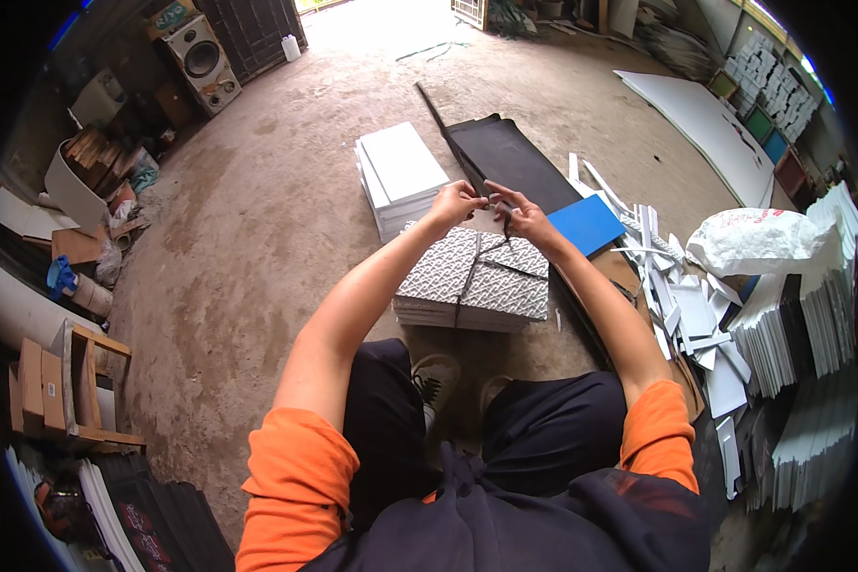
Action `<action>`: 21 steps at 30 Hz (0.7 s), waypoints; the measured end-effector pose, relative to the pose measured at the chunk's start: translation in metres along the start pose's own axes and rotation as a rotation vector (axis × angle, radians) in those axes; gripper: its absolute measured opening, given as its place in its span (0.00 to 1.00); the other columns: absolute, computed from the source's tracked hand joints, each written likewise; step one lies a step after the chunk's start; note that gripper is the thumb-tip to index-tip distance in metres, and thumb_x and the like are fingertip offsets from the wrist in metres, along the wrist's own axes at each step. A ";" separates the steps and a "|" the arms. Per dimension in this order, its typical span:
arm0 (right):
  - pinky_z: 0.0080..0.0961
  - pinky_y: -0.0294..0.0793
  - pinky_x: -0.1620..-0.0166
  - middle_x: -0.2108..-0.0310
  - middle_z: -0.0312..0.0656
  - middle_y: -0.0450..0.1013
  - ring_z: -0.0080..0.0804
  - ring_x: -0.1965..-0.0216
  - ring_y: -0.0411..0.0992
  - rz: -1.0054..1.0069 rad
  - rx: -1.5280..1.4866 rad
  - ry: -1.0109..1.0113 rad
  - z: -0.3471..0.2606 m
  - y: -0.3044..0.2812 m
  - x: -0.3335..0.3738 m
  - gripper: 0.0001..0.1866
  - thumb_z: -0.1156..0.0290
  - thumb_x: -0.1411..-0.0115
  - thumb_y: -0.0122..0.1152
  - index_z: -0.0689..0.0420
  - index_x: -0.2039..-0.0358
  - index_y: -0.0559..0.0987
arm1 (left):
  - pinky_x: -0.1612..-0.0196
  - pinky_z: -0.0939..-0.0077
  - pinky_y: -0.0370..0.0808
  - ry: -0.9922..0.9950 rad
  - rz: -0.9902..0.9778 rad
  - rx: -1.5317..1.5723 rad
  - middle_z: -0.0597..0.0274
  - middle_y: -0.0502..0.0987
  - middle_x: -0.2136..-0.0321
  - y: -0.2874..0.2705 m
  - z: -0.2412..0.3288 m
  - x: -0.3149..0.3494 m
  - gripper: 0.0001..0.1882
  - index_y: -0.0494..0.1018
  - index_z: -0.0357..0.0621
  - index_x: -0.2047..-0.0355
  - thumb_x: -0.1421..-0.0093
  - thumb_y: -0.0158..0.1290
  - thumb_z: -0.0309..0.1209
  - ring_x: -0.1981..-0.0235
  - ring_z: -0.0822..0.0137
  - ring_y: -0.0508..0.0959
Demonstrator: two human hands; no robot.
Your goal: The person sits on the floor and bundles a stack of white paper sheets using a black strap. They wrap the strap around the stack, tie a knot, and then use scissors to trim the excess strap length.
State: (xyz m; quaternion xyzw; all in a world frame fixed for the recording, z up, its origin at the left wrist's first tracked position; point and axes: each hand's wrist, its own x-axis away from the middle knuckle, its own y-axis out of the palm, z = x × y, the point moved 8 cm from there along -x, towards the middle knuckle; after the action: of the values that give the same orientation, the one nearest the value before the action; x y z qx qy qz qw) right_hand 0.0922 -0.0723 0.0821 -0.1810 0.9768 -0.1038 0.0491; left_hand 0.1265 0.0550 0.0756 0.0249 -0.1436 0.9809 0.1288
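Note:
In front of my knees sits a stack of sheets (439, 267) with a white-and-grey embossed top. A thin dark strap (467, 276) runs across it and crosses near its far right part. Above the stack's far edge, my left hand (459, 203) is closed in a pinch on the black strap. Close beside it, my right hand (524, 215) also pinches the strap, and a short dark end hangs below its fingers. A long black strip (436, 116) reaches from near my hands toward the far side. My fingers partly hide where the strap ends meet.
A stack of white boards (400, 167) stands just beyond on the left. Black sheets (510, 157) and a blue board (586, 226) lie to the right. White offcuts (696, 315), a white sack (758, 238) and upright stacked panels (767, 329) crowd the right side. A wooden frame (91, 381) stands left.

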 end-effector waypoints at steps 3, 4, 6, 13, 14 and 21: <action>0.27 0.61 0.52 0.54 0.37 0.65 0.26 0.57 0.62 0.073 -0.419 -0.020 -0.005 -0.008 0.002 0.20 0.53 0.40 0.37 0.52 0.57 0.70 | 0.77 0.81 0.72 -0.140 0.034 0.397 0.60 0.73 0.77 0.003 -0.020 -0.006 0.08 0.66 0.38 0.74 0.48 0.53 0.29 0.78 0.74 0.71; 0.28 0.60 0.51 0.55 0.39 0.65 0.29 0.55 0.62 0.124 -0.561 -0.017 -0.007 -0.013 0.001 0.20 0.55 0.39 0.36 0.54 0.60 0.71 | 0.77 0.79 0.73 -0.197 0.043 0.583 0.60 0.73 0.76 0.003 -0.028 -0.007 0.07 0.66 0.39 0.73 0.47 0.51 0.28 0.76 0.73 0.72; 0.32 0.57 0.48 0.62 0.43 0.69 0.34 0.55 0.63 0.237 -0.790 -0.042 -0.015 -0.021 0.004 0.20 0.58 0.38 0.34 0.59 0.69 0.72 | 0.73 0.72 0.76 -0.329 0.162 0.896 0.58 0.73 0.73 -0.005 -0.044 -0.010 0.05 0.61 0.39 0.66 0.42 0.43 0.26 0.68 0.69 0.74; 0.27 0.70 0.70 0.88 0.36 0.58 0.26 0.85 0.60 0.256 -0.770 0.189 0.042 -0.037 0.021 0.18 0.60 0.39 0.39 0.54 0.83 0.63 | 0.77 0.74 0.69 0.085 0.232 0.159 0.59 0.68 0.81 -0.065 -0.033 0.007 0.09 0.56 0.41 0.67 0.42 0.42 0.32 0.83 0.66 0.69; 0.23 0.67 0.79 0.90 0.34 0.57 0.24 0.88 0.59 0.339 -0.607 0.196 0.052 -0.042 0.028 0.19 0.59 0.40 0.40 0.56 0.84 0.64 | 0.75 0.70 0.69 0.188 0.212 -0.120 0.54 0.70 0.80 -0.061 -0.027 0.016 0.10 0.57 0.39 0.68 0.42 0.43 0.32 0.80 0.60 0.71; 0.21 0.63 0.83 0.90 0.35 0.61 0.20 0.89 0.62 0.230 0.219 0.199 0.074 -0.033 0.020 0.23 0.57 0.42 0.44 0.60 0.88 0.66 | 0.68 0.61 0.67 0.352 0.009 -0.591 0.45 0.73 0.76 -0.060 -0.042 0.034 0.10 0.59 0.36 0.68 0.44 0.44 0.30 0.70 0.47 0.73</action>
State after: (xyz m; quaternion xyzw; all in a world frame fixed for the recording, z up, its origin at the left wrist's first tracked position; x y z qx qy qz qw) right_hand 0.0945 -0.1230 0.0161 -0.0504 0.9739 -0.2206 -0.0166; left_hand 0.1085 0.1315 0.0551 -0.1835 -0.3970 0.8868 0.1491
